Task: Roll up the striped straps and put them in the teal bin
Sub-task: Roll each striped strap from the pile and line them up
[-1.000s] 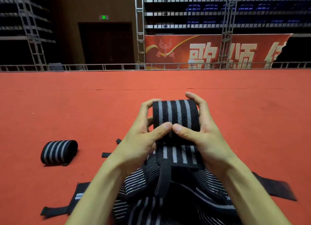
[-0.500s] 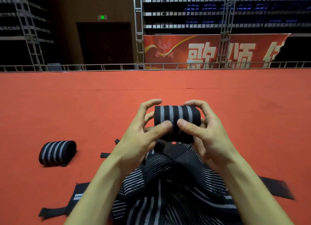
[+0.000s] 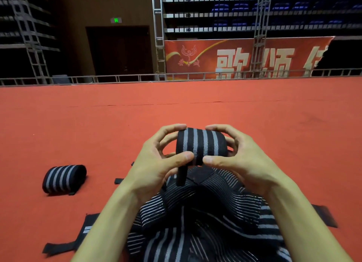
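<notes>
I hold a rolled black strap with grey stripes (image 3: 201,145) in front of me, above the red floor. My left hand (image 3: 156,163) grips its left end, thumb on the front and fingers curled over the top. On the roll's right end my right hand (image 3: 241,159) does the same. A short black tab hangs from under the roll. Below my hands lies a heap of unrolled striped straps (image 3: 205,212). A second rolled strap (image 3: 63,178) lies on the floor to the left. No teal bin is in view.
Red carpet (image 3: 195,108) stretches ahead to a low metal rail (image 3: 117,78). Behind it stand truss posts, a dark door, a red banner (image 3: 235,57) and tiers of blue seats. Black strap ends (image 3: 325,215) stick out of the heap on both sides.
The strap's loose tail has been wound onto the roll, leaving only a short tab hanging. My fingers have curled further over the top and the roll has come lower and nearer.
</notes>
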A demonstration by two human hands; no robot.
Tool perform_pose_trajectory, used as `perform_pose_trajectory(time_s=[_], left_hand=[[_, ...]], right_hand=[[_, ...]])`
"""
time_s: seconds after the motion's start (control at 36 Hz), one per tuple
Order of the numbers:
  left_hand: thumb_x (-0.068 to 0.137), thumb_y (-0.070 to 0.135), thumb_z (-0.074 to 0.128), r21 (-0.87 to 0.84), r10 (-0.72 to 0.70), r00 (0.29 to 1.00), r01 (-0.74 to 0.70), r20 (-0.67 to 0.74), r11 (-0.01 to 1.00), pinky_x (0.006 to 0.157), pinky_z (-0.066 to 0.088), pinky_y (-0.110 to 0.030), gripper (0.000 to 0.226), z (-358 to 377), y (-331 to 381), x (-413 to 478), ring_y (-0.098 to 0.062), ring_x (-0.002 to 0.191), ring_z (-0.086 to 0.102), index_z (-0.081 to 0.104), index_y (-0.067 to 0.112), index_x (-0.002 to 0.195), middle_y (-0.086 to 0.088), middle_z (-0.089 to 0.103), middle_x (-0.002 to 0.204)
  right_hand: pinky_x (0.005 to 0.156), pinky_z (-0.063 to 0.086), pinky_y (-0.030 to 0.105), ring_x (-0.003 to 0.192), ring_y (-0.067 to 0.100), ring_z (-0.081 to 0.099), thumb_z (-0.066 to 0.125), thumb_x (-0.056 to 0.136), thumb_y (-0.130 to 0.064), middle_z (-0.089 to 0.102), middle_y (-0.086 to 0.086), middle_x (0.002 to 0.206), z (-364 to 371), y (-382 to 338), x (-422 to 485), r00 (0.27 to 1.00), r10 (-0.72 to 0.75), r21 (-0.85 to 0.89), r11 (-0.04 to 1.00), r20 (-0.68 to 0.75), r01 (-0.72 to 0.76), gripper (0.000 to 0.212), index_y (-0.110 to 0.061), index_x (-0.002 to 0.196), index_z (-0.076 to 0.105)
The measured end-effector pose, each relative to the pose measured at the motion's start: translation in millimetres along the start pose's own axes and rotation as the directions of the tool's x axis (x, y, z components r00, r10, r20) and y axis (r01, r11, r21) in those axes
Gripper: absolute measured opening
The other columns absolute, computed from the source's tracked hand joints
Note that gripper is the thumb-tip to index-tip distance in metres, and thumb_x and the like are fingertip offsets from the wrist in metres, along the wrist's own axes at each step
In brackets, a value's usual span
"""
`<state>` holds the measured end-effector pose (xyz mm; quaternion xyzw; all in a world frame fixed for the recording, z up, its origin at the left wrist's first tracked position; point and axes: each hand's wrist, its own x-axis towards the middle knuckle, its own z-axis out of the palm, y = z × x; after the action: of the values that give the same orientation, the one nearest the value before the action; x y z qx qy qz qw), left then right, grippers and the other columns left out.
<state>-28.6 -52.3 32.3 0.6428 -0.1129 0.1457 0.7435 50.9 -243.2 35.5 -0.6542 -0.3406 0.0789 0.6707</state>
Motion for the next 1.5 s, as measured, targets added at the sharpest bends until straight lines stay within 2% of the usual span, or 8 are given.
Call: perform_pose_trajectory(time_s=[0.14,0.36,0.67,0.89,1.06,1.19,1.36,1.5], left_hand=[[0.076,-0.011,0.077,0.144,-0.107,0.993,0.098,0.057,0.985,0.074,0.058,-0.042,0.062,-6.8,-0.1,-0.7,-0.026,0.088,0.072,0.057,0.025,0.122,0.007,0.065,0.126],[0.074,-0.015,0.076,0.291,-0.133,0.989,0.108,0.068,0.951,0.071,0.056,-0.044,0.061,-21.1,-2.8,-9.9,-0.023,0.085,0.072,0.058,0.025,0.117,0.015,0.064,0.125],[0.074,-0.016,0.075,0.282,-0.192,0.981,0.196,-0.041,0.939,0.073,0.056,-0.040,0.062,-98.9,6.6,-59.6,-0.020,0.084,0.066,0.060,0.026,0.117,0.009,0.063,0.127],[0.073,-0.020,0.073,0.291,-0.227,0.950,0.284,-0.213,0.914,0.069,0.055,-0.034,0.066,-202.7,13.2,-124.4,-0.016,0.084,0.069,0.062,0.027,0.118,0.002,0.060,0.131],[0.057,0.002,0.084,0.317,-0.190,0.931,0.290,-0.311,0.903,0.083,0.056,-0.053,0.069,-264.4,8.7,-151.0,-0.020,0.096,0.067,0.068,0.037,0.115,0.007,0.059,0.135],[0.066,-0.016,0.079,0.351,-0.138,0.937,0.254,-0.322,0.901,0.060,0.051,-0.017,0.072,-294.9,1.8,-154.3,-0.002,0.069,0.065,0.062,0.020,0.125,-0.001,0.060,0.133],[0.074,-0.014,0.077,0.437,-0.125,0.944,0.256,-0.305,0.862,0.088,0.058,-0.033,0.070,-319.4,-11.3,-155.1,-0.016,0.099,0.071,0.060,0.027,0.127,0.005,0.061,0.136],[0.073,-0.011,0.078,0.510,-0.120,0.948,0.263,-0.296,0.819,0.085,0.058,-0.029,0.069,-329.0,-15.1,-147.7,-0.015,0.097,0.073,0.060,0.028,0.127,0.007,0.067,0.123]], right_hand=[[0.081,0.060,0.032,0.099,0.018,0.071,0.090,0.062,0.003,0.067,0.001,0.119,5.7,2.1,-4.3,1.000,-0.011,-0.156,0.988,0.002,0.011,0.068,-0.021,0.119,0.062],[0.084,0.060,0.036,0.096,0.022,0.070,0.090,0.061,0.003,0.066,-0.004,0.117,20.4,16.1,-11.6,1.000,-0.021,-0.310,0.951,-0.015,0.016,0.068,-0.024,0.116,0.060],[0.094,0.055,0.042,0.102,0.010,0.069,0.090,0.054,-0.040,0.064,-0.010,0.117,103.8,31.6,2.4,0.997,0.016,-0.391,0.920,0.077,0.015,0.068,-0.039,0.115,0.058],[0.097,0.052,0.044,0.106,0.011,0.065,0.082,0.050,-0.051,0.063,-0.012,0.114,228.0,75.9,29.6,0.984,0.018,-0.397,0.916,0.179,0.056,0.068,-0.038,0.112,0.056],[0.099,0.050,0.042,0.113,0.011,0.059,0.080,0.049,-0.055,0.061,-0.012,0.119,295.8,106.3,48.4,0.980,0.026,-0.401,0.915,0.198,0.057,0.070,-0.042,0.112,0.054],[0.099,0.051,0.043,0.113,0.015,0.062,0.083,0.048,-0.051,0.059,-0.012,0.122,324.2,112.5,65.5,0.975,0.058,-0.405,0.914,0.215,0.035,0.070,-0.044,0.111,0.053],[0.096,0.053,0.045,0.108,0.014,0.066,0.085,0.046,-0.052,0.061,-0.013,0.122,336.4,127.5,76.7,0.968,0.097,-0.409,0.912,0.230,0.006,0.071,-0.047,0.109,0.053],[0.097,0.053,0.044,0.108,0.012,0.066,0.087,0.050,-0.053,0.061,-0.017,0.120,337.4,134.2,78.4,0.971,0.090,-0.414,0.910,0.223,0.011,0.069,-0.043,0.111,0.056]])
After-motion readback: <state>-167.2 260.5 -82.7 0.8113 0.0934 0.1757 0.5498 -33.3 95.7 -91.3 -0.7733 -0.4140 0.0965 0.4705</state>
